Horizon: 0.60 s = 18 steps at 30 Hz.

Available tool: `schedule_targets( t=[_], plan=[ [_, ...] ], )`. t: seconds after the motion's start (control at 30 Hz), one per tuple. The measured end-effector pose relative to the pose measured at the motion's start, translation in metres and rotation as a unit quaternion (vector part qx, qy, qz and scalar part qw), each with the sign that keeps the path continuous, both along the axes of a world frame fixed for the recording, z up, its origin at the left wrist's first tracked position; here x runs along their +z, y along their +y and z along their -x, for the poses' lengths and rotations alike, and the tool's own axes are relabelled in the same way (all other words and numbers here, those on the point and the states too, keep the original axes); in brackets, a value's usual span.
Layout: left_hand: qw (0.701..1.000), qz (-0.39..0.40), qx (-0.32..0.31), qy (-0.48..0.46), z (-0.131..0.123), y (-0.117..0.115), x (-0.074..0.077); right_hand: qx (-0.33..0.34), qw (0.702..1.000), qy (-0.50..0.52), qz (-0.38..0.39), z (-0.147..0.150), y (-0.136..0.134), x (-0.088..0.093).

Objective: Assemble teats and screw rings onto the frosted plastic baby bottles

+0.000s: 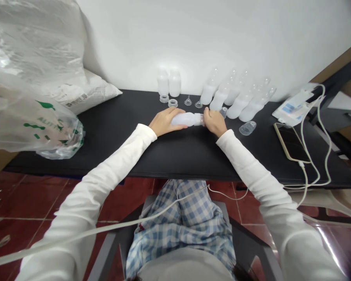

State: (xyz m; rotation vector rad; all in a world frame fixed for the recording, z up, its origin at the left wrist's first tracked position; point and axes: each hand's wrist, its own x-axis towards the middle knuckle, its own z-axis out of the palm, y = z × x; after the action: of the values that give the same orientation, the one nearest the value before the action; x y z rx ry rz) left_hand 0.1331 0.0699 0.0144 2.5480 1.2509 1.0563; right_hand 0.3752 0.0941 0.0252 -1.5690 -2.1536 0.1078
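Observation:
Held sideways above the black table is a milky white baby bottle (pixel 185 119), its clear collar pointing right. My left hand (pixel 166 121) wraps round the bottle's body. At the other end, the fingers of my right hand (pixel 214 120) are closed on the collar end, and they hide its tip. Just beyond lie two clear bottle collars (pixel 172 103) and two clear nipples (pixel 188 101). Two open white bottles (pixel 174 82) stand by the wall. Clear caps (pixel 247 128) lie to the right of my right hand.
Several capped bottles (pixel 222 91) stand along the wall at the right. A phone (pixel 292 142) with white cables (pixel 329 144) and a white-and-blue packet (pixel 294 106) lie at the right end of the table (pixel 111 136). Large plastic bags (pixel 46 113) fill the left end.

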Motion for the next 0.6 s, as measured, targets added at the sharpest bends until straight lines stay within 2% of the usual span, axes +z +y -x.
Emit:
schedule_targets(
  t=[0.1, 0.13, 0.2, 0.27, 0.33, 0.4, 0.5, 0.6],
  plan=[
    [0.998, -0.056, 0.003, 0.025, -0.003, 0.003, -0.001, -0.054, 0.988, 0.083, 0.118, 0.001, -0.006, 0.009],
    [0.998, -0.057, 0.009, 0.02, -0.004, 0.003, -0.001, -0.055, 0.984, 0.104, 0.132, 0.001, -0.009, 0.012],
    [0.999, -0.029, 0.03, -0.015, -0.008, 0.002, 0.001, -0.038, 0.986, 0.133, 0.092, 0.001, -0.014, 0.018],
    [0.995, 0.03, 0.054, -0.076, -0.01, 0.0, 0.003, 0.015, 0.991, 0.13, -0.006, -0.001, -0.016, 0.02],
    [0.984, 0.096, 0.063, -0.136, -0.012, 0.0, 0.004, 0.082, 0.988, 0.092, -0.092, -0.004, -0.016, 0.019],
    [0.974, 0.147, 0.052, -0.161, -0.012, 0.0, 0.004, 0.122, 0.985, 0.042, -0.115, -0.006, -0.014, 0.014],
    [0.975, 0.173, 0.027, -0.133, -0.01, 0.0, 0.002, 0.092, 0.991, -0.005, -0.099, -0.006, -0.012, 0.009],
    [0.991, 0.109, 0.02, -0.077, -0.01, -0.002, 0.001, 0.015, 0.998, 0.004, -0.055, -0.002, -0.012, 0.009]
  ],
)
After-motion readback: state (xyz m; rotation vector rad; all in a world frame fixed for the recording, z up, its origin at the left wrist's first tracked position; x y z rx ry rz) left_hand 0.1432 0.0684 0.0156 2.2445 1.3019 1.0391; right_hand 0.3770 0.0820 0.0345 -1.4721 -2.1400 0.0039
